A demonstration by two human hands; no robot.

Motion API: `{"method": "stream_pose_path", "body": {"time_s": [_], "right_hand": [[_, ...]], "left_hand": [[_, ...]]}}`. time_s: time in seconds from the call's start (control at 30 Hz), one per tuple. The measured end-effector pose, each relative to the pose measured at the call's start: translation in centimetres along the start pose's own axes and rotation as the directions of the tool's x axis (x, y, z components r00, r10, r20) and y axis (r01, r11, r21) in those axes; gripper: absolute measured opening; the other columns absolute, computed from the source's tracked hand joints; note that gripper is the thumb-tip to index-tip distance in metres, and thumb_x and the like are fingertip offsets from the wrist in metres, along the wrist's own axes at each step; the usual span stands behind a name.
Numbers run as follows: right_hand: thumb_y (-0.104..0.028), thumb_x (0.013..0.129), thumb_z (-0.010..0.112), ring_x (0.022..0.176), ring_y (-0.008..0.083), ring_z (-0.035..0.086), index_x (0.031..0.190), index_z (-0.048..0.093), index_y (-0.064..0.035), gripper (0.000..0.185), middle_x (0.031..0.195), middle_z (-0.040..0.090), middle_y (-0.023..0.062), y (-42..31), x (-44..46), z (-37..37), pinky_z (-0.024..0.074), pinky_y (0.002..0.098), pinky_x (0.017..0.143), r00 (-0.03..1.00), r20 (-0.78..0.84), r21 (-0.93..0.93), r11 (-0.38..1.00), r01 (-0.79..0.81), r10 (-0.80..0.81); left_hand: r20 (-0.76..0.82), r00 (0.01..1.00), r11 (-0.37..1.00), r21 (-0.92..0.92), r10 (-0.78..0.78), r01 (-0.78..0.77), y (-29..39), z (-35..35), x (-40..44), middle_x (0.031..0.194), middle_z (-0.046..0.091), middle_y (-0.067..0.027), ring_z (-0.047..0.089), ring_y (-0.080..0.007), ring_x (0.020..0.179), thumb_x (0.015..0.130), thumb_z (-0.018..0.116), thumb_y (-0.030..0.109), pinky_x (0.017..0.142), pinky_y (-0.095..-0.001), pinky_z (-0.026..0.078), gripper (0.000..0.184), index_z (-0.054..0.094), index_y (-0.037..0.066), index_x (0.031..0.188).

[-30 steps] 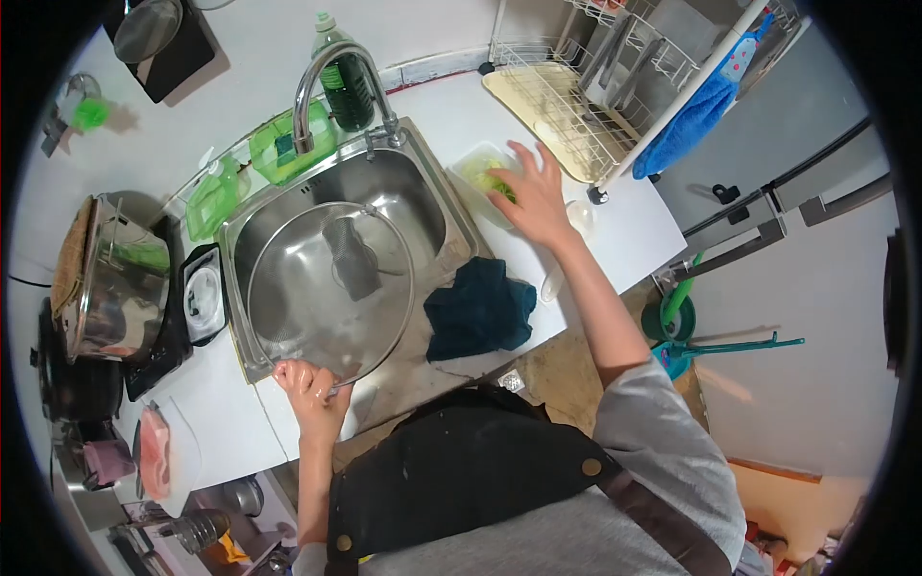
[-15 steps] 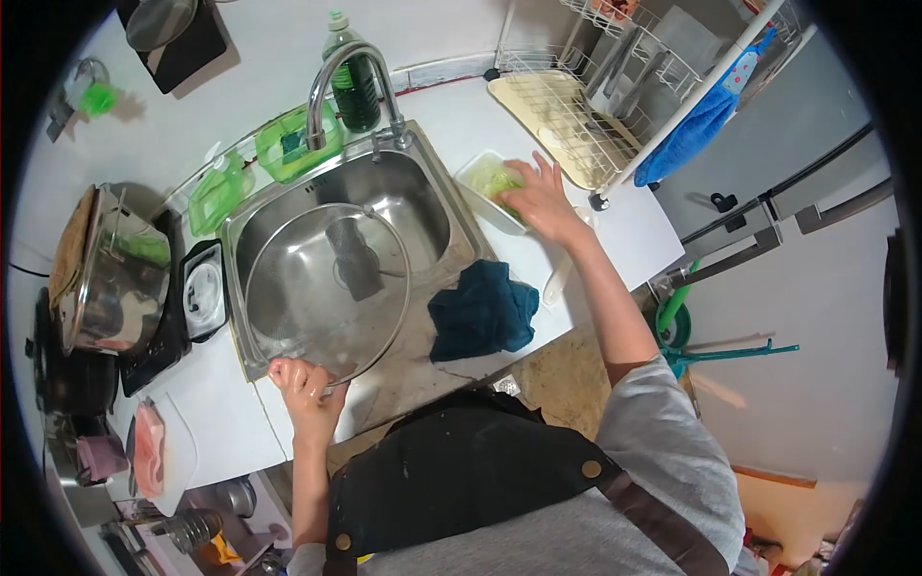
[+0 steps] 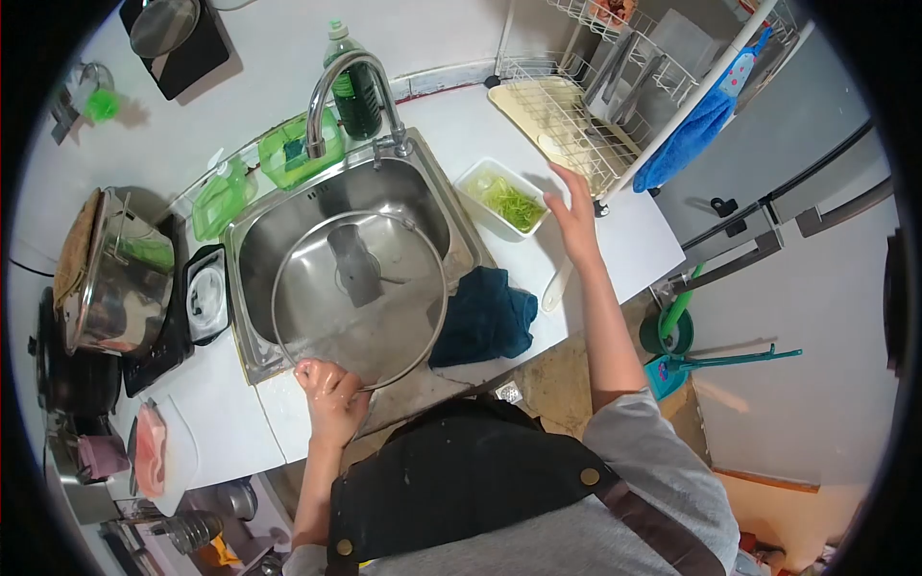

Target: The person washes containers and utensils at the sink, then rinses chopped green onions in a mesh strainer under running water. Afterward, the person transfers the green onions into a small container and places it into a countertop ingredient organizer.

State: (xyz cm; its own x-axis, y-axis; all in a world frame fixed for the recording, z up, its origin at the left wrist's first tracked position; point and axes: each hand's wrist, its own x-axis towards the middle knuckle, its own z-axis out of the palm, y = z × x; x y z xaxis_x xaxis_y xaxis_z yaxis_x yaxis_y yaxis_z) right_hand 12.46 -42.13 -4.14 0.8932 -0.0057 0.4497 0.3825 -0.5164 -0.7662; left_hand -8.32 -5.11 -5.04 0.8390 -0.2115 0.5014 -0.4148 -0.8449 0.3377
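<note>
My left hand (image 3: 333, 392) is closed around the near edge of a large round mesh strainer (image 3: 384, 331). The strainer has a thin metal rim and see-through mesh, and is held over the steel sink (image 3: 252, 322). At the right, my right hand (image 3: 574, 216) is open with its fingers stretched out, just beside a white rectangular container (image 3: 487, 216). Shredded green vegetable (image 3: 512, 204) lies in the container. A white spoon-like utensil (image 3: 555, 290) rests on the counter below my right wrist. Through the mesh, a dark grey strip (image 3: 353, 264) shows in the sink.
A chrome faucet (image 3: 331, 72) arches over the sink, with a green soap bottle (image 3: 355, 101) behind it. A dark teal cloth (image 3: 487, 317) lies at the sink's right corner. A wire rack (image 3: 586, 125) stands at the back right, and a steel pot (image 3: 125, 278) at the left.
My right hand has come out of the white container and moved right, its fingers now off the shredded greens. My left hand has shifted the strainer slightly to the right.
</note>
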Motion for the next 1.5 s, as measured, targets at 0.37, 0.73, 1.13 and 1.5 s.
{"method": "stream_pose_path", "body": {"time_s": [0.37,0.73,1.13,1.5], "right_hand": [[-0.018,0.061,0.084,0.126,0.0340,0.038,0.144,0.010,-0.0015,0.113,0.134,0.035,0.0261,0.3,-3.2,4.5,0.0317,0.0396,0.107,0.983,-0.125,-0.068,0.988,-0.140,0.131],[-0.012,0.061,0.082,0.106,0.0314,0.055,0.130,0.032,-0.0020,0.085,0.112,0.054,0.0216,0.1,-2.7,4.7,0.0445,0.0367,0.091,0.969,-0.117,0.016,0.976,-0.215,0.215],[-0.012,0.062,0.082,0.109,0.0238,0.051,0.132,0.036,-0.0067,0.084,0.117,0.051,0.0142,-7.4,-1.3,2.8,0.0405,0.0337,0.095,0.999,-0.034,0.060,0.998,-0.034,0.036],[-0.009,0.060,0.081,0.110,0.0258,0.053,0.131,0.038,-0.0074,0.083,0.120,0.050,0.0144,-11.6,-3.0,5.7,0.0434,0.0352,0.094,0.984,0.157,0.043,0.996,0.081,-0.087]], "left_hand": [[0.019,0.956,0.942,-0.165,-0.293,0.292,0.4,-0.2,-0.5,0.104,0.050,-0.0092,0.038,-0.0327,0.112,0.066,0.072,0.013,0.105,-0.0508,0.020,0.012,0.062,0.009,0.071],[0.622,0.377,-0.240,-0.684,-0.687,0.689,-0.5,-2.0,0.1,0.129,0.045,-0.0215,0.061,-0.0356,0.096,0.078,0.051,0.005,0.069,-0.0341,0.060,0.077,0.013,0.012,0.145],[0.601,0.549,-0.238,-0.771,-0.581,0.591,-0.9,0.5,3.0,0.127,0.045,-0.0222,0.065,-0.0363,0.091,0.082,0.043,-0.001,0.068,-0.0373,0.061,0.075,0.004,0.022,0.142],[0.582,0.584,-0.227,-0.791,-0.566,0.569,1.2,0.6,5.2,0.129,0.043,-0.0192,0.064,-0.0330,0.095,0.084,0.042,-0.002,0.074,-0.0425,0.058,0.072,0.005,0.025,0.138]]}}
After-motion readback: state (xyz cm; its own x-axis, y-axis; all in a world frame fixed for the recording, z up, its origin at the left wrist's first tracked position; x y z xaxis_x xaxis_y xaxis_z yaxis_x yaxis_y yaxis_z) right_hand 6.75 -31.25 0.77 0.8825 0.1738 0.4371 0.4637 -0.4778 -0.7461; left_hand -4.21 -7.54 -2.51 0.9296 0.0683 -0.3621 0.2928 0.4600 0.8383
